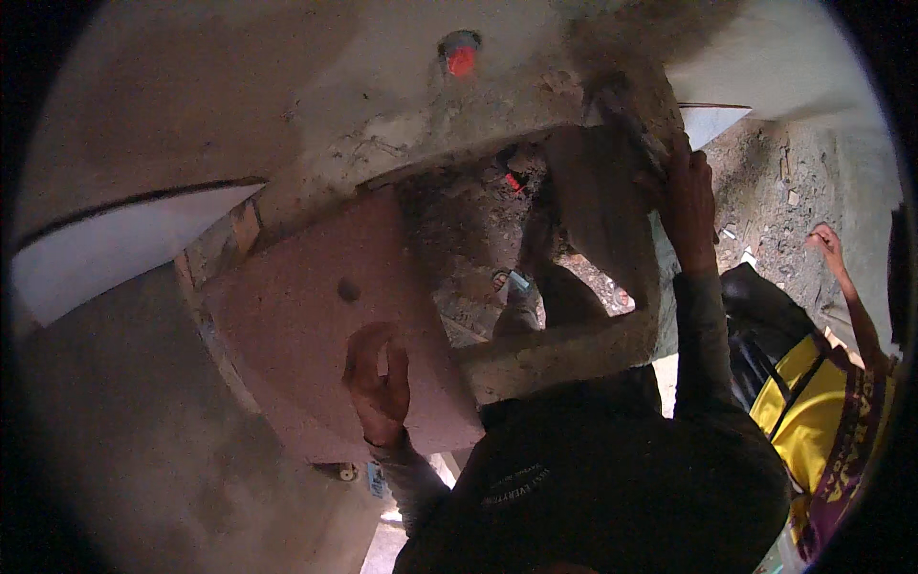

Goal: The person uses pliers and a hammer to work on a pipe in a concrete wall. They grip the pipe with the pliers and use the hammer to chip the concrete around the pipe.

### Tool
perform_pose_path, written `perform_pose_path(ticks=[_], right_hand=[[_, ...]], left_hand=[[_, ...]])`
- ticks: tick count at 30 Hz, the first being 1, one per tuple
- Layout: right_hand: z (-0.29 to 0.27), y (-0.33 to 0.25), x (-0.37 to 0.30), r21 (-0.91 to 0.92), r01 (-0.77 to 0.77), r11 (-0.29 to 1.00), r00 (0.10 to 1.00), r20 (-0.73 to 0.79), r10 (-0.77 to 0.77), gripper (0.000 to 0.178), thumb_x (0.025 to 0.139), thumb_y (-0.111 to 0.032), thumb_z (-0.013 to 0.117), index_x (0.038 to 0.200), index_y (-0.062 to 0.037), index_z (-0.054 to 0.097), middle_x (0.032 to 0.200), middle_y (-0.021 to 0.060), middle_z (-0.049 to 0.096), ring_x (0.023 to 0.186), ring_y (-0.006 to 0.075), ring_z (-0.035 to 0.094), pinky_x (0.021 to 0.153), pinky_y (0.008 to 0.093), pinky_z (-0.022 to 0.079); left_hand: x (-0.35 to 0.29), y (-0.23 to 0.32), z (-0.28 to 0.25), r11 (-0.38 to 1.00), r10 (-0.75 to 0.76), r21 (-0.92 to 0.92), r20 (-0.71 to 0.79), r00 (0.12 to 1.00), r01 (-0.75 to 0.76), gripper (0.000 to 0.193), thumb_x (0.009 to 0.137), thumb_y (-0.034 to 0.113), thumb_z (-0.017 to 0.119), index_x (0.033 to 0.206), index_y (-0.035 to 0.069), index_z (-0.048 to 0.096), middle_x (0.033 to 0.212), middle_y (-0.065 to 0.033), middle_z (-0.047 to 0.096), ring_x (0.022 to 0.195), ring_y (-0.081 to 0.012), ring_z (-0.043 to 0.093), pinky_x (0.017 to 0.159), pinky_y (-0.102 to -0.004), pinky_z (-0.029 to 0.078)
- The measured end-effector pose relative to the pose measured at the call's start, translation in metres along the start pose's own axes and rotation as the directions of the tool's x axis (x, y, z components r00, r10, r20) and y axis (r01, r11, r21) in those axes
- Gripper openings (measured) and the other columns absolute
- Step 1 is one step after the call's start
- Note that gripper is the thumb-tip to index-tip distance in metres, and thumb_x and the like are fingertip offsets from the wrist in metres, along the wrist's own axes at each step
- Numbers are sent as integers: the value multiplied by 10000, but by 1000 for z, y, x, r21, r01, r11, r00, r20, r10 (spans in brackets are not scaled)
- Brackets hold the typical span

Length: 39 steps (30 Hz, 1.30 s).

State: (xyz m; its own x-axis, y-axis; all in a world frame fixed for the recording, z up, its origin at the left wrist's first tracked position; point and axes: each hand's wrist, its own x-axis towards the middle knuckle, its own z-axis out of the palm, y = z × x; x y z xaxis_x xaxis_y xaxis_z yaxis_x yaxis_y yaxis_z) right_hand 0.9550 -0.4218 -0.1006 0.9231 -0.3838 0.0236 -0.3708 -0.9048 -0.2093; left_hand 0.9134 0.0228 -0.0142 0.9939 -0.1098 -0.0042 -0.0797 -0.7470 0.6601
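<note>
My left hand [379,387] hovers over or rests on a reddish-brown slab [316,316]; I cannot tell if it touches. Its fingers are bent and a gap shows between thumb and forefinger, with nothing in it. A round dark spot [348,289] marks the slab just beyond. At the right end of the rough cement ledge [564,359] around an opening, my right hand [690,196] is closed near the corner. A dark, blurred, longish thing [626,115] runs from its fingers toward the far wall; its kind is too dim to make out.
Through the opening, rubble ground [459,220] and my legs show below. A red-centred pipe end [461,59] sits in the cement surface beyond. At the right, another person in a yellow and purple top [813,411] is close by, one hand [824,237] raised over gravelly ground.
</note>
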Motion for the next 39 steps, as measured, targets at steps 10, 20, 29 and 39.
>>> perform_pose_path(ticks=[10,20,29,39], right_hand=[[13,16,32,-37,104,994,994,35,-103,461,948,-387,694,1286,-110,548,1227,228,569,1072,467,639,824,580,564],[-52,-100,22,823,-553,127,762,561,-323,549,960,-141,694,1467,-37,512,1364,169,613,1116,335,692,963,469,545],[-34,-215,-16,598,-743,-300,643,516,-566,391,972,-52,640,1348,-4,541,1362,167,633,1269,354,643,1012,416,543],[-71,-226,-35,635,-746,-201,569,451,-688,450,973,-2,601,1410,-3,494,1347,166,646,1233,316,659,1064,451,538]], left_hand=[[4,21,33,978,201,-73,100,975,-194,194,943,105,717,1121,28,707,1080,-164,727,982,-329,702,871,-393,553],[46,81,103,921,-44,-350,336,941,169,351,1071,320,563,1239,24,647,1062,-129,706,982,-237,674,869,-358,532],[49,52,49,858,-182,-434,241,953,274,398,1129,363,439,1283,19,564,1035,-99,622,896,-184,571,792,-331,480],[28,30,15,883,-128,-433,145,981,180,348,1110,261,451,1276,-21,569,1093,-218,650,959,-347,636,878,-444,499]])
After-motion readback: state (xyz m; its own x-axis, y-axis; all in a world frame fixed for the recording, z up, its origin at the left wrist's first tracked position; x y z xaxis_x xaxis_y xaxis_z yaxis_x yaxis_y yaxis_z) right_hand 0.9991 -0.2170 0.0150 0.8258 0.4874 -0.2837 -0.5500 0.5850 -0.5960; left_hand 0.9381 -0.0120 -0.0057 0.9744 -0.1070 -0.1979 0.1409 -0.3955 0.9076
